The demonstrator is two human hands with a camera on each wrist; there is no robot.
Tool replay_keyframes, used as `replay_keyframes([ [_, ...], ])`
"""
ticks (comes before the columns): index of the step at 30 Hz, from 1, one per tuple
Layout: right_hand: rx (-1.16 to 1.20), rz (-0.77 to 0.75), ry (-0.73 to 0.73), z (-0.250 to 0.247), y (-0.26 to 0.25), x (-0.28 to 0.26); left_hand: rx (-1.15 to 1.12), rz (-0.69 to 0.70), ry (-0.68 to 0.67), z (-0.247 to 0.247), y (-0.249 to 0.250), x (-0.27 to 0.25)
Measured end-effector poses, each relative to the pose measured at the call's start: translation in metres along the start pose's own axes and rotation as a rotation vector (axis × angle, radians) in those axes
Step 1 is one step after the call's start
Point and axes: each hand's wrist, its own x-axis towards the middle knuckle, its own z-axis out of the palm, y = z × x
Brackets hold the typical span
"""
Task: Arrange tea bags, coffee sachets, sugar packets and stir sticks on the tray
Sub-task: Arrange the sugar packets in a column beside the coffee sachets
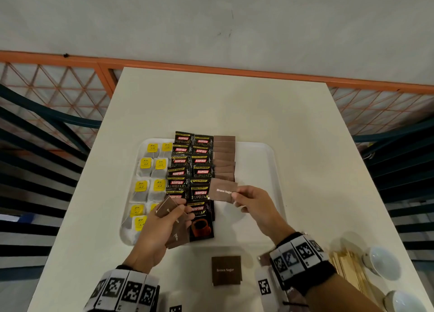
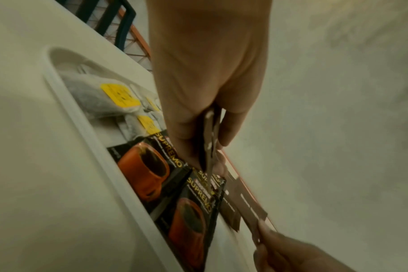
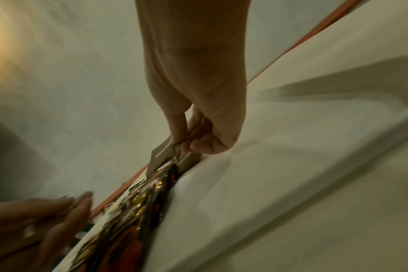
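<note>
A white tray (image 1: 265, 161) holds tea bags with yellow tags (image 1: 150, 168) on its left, black coffee sachets (image 1: 191, 166) in two middle columns, and a column of brown sugar packets (image 1: 224, 156) to their right. My right hand (image 1: 252, 202) pinches one brown sugar packet (image 1: 222, 190) just above the near end of that column. My left hand (image 1: 164, 220) grips a small stack of brown sugar packets (image 1: 175, 227) over the tray's near left part. In the left wrist view the stack (image 2: 209, 147) shows edge-on between the fingers. The right wrist view shows the pinched packet (image 3: 161, 156).
One brown sugar packet (image 1: 226, 270) lies on the white table (image 1: 211, 104) near the front edge. Wooden stir sticks (image 1: 347, 268) and two white cups (image 1: 381, 261) sit at the near right. An orange railing (image 1: 58, 60) runs behind the table.
</note>
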Motion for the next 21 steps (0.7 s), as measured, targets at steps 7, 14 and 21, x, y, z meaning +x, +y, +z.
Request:
replay_keyframes([
  [7, -0.085, 0.047, 0.086, -0.014, 0.002, 0.022, -0.031, -0.035, 0.037, -0.016, -0.002, -0.001],
  [14, -0.221, 0.008, 0.153, -0.002, 0.007, 0.029, -0.025, -0.036, 0.045, -0.016, -0.004, 0.000],
  [21, -0.283, -0.058, 0.212, 0.007, 0.004, 0.025, -0.073, -0.043, -0.007, -0.011, -0.003, -0.002],
])
